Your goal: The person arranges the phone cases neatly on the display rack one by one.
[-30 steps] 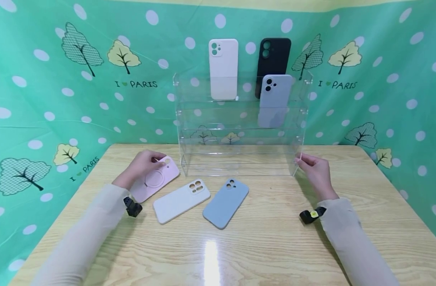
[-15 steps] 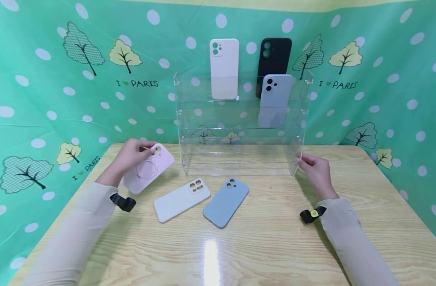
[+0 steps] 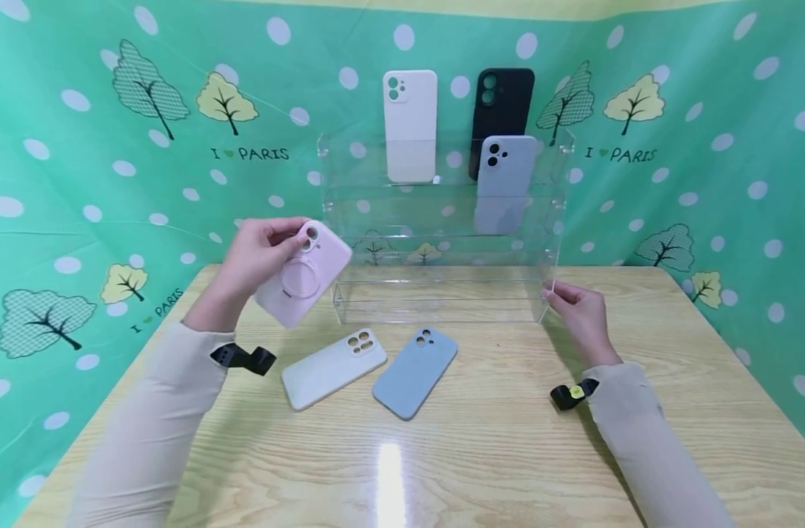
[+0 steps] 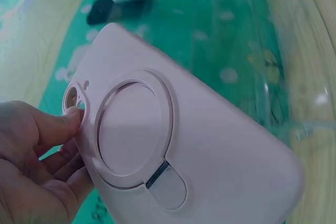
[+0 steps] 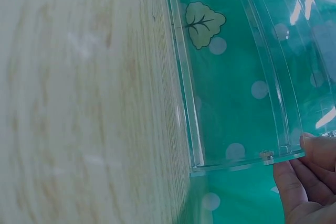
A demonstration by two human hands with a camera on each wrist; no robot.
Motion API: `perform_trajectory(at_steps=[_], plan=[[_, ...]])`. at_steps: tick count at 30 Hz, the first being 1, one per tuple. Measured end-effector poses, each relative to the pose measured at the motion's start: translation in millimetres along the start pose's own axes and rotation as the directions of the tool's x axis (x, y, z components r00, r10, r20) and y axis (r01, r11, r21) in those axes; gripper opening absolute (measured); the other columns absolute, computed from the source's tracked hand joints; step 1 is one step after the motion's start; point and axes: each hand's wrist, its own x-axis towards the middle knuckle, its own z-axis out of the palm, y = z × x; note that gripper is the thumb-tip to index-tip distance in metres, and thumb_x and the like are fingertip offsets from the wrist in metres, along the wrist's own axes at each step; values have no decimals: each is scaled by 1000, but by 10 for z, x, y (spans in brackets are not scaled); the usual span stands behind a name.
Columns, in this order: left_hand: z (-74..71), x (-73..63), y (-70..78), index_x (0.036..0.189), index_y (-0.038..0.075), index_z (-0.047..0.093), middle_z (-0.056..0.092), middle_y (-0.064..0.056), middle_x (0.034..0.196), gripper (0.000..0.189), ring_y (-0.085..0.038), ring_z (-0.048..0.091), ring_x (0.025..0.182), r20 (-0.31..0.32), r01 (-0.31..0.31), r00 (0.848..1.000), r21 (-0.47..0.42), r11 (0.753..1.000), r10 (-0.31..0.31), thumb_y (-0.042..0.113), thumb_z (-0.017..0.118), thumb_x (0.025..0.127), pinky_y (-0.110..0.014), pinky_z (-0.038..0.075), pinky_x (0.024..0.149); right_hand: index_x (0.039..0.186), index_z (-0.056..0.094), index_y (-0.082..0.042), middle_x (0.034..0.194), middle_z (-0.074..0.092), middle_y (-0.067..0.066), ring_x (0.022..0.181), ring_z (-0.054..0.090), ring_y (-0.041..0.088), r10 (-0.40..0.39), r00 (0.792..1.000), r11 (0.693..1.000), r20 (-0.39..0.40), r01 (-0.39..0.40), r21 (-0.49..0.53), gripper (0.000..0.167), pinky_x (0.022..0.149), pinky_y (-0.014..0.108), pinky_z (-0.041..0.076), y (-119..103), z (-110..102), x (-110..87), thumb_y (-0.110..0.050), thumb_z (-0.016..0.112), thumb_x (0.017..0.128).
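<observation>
My left hand [image 3: 257, 253] pinches a pink phone case [image 3: 313, 275] by its camera-cutout end, holding it tilted above the table left of the clear acrylic rack [image 3: 442, 293]. A ring stand shows on the back of this pink case [image 4: 226, 145] in the left wrist view, with the thumb at the camera hole. My right hand [image 3: 581, 319] grips the rack's right side panel near its lower front edge. In the right wrist view, thumb and fingers of the right hand [image 5: 310, 182] pinch that clear panel.
On the table [image 3: 495, 455] lie a white phone case [image 3: 330, 374] and a blue phone case [image 3: 416, 378]. The rack's upper tiers bear a white case [image 3: 410, 125], a black case [image 3: 508, 95] and a pale blue case [image 3: 508, 183]. A patterned green cloth [image 3: 277, 191] hangs behind.
My left hand has lifted the pink case off the table, first drawing back leftward, then raising it up and rightward toward the rack. The right hand keeps its grip on the rack.
</observation>
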Motion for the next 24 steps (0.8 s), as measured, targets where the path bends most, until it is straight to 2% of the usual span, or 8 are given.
perform_trajectory(at_steps=[5, 8, 11, 14, 18, 22, 24], plan=[[135, 64, 264, 120, 2, 63, 69, -10, 106, 31, -5, 62, 78, -61, 5, 998, -166, 986, -15, 11, 64, 90, -15, 52, 67, 121, 61, 0, 121, 60, 19, 84, 56, -12, -5, 1000, 1000, -6, 5, -6, 38, 76, 5, 48, 3, 12, 3, -25, 61, 93], [201, 134, 405, 120, 4, 64, 69, -4, 101, 32, -9, 60, 78, -98, 14, 994, -274, 962, -42, 12, 66, 89, -15, 52, 70, 121, 61, 0, 121, 61, 19, 84, 55, -12, -2, 1000, 1000, -10, 2, -10, 38, 75, 5, 48, 8, 14, 4, -25, 61, 92], [254, 220, 523, 119, 6, 65, 67, -4, 101, 31, -10, 60, 82, -127, 17, 990, -369, 929, -68, 12, 67, 88, -16, 52, 74, 120, 61, 1, 119, 62, 19, 82, 56, -12, -4, 1000, 1000, -15, 4, -9, 38, 74, 5, 48, 11, 18, 5, -24, 62, 92], [304, 325, 600, 118, 6, 66, 67, -6, 102, 30, -12, 62, 87, -153, 22, 982, -476, 879, -108, 10, 67, 88, -18, 54, 77, 120, 62, 1, 117, 62, 19, 81, 57, -12, -11, 1000, 1000, -12, 11, -4, 37, 73, 6, 49, 13, 22, 8, -23, 62, 92], [386, 492, 648, 115, 7, 67, 68, -5, 99, 27, -13, 63, 90, -190, 19, 966, -623, 782, -175, 6, 66, 88, -21, 55, 77, 119, 62, 1, 116, 63, 18, 80, 57, -12, -20, 1000, 1000, -6, 20, -4, 36, 73, 6, 49, 19, 20, 16, -22, 62, 92], [523, 655, 672, 113, 6, 68, 69, -7, 97, 26, -13, 64, 86, -264, -47, 941, -720, 692, -211, 1, 64, 87, -20, 55, 75, 120, 62, 1, 116, 64, 16, 81, 57, -12, -15, 1000, 1000, 0, 15, -11, 36, 73, 6, 49, 21, 7, 16, -23, 62, 92], [613, 718, 677, 112, 4, 68, 70, -8, 97, 26, -12, 64, 84, -307, -93, 927, -743, 663, -214, -1, 64, 87, -19, 55, 73, 120, 62, 0, 116, 64, 15, 82, 57, -11, -6, 1000, 1000, 0, 6, -15, 37, 73, 6, 49, 18, -2, 15, -24, 61, 92]])
